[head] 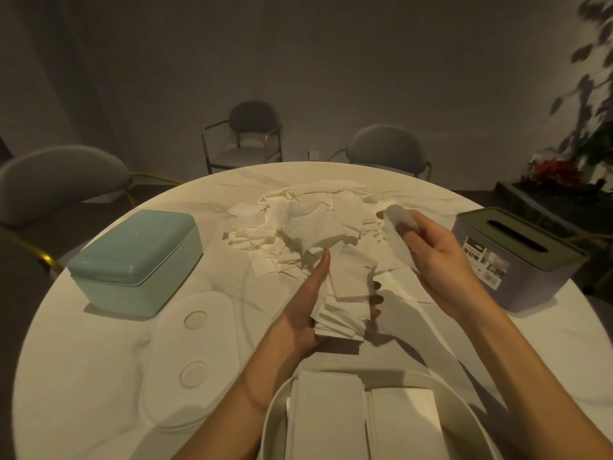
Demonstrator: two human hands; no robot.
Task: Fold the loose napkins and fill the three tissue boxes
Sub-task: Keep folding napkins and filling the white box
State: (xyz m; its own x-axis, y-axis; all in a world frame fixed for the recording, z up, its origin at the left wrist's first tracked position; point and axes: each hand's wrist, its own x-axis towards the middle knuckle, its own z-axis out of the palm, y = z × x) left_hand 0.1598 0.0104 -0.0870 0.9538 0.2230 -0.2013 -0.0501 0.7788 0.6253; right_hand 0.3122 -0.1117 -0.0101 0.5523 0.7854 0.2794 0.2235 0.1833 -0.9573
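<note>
The left hand [306, 313] gripped a stack of folded napkins [345, 307] above the tabletop [99, 376], fingers [376, 298] curled round its right edge. The right hand [434, 257] pinched one napkin [396, 227], blurred, beside the loose pile [298, 224], near the grey tissue box [517, 257].

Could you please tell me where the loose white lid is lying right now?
The white lid lies flat on the table's near left, just in front of the teal box and left of the left hand.

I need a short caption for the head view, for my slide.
Left hand holds a stack of folded napkins; right hand lifts one napkin from the pile.
</note>
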